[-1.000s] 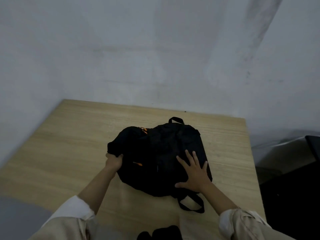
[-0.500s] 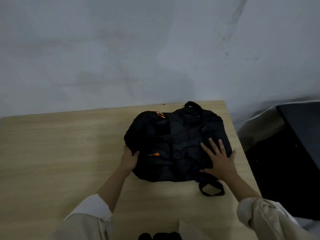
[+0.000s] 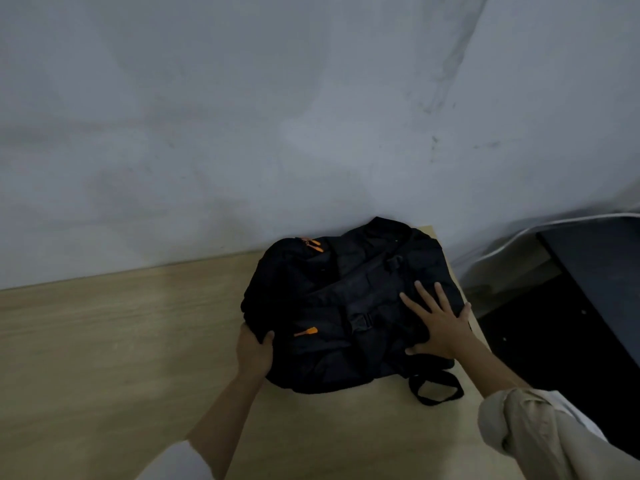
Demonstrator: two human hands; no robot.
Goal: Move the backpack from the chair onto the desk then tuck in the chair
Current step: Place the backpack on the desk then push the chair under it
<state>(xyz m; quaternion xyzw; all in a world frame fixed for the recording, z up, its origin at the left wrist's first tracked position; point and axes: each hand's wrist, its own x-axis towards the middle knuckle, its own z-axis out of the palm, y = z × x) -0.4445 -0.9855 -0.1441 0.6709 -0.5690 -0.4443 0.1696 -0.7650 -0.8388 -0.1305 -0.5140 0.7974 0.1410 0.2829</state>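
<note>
A black backpack (image 3: 332, 306) with orange zipper pulls lies flat on the light wooden desk (image 3: 114, 341), at its far right corner against the wall. My left hand (image 3: 254, 351) grips the backpack's near left edge, thumb on top. My right hand (image 3: 438, 323) rests flat on the right side of the backpack, fingers spread. A black strap loop (image 3: 436, 389) trails off the backpack toward me on the desk. The chair is out of sight.
A grey-white wall (image 3: 277, 133) rises directly behind the desk. Right of the desk's edge the floor is dark, with a dark flat piece of furniture (image 3: 595, 268) at the far right and a pale cable or edge running along it.
The backpack has slid away from me to the desk's back right corner by the wall, both hands staying on it. The view has also turned to the right.
</note>
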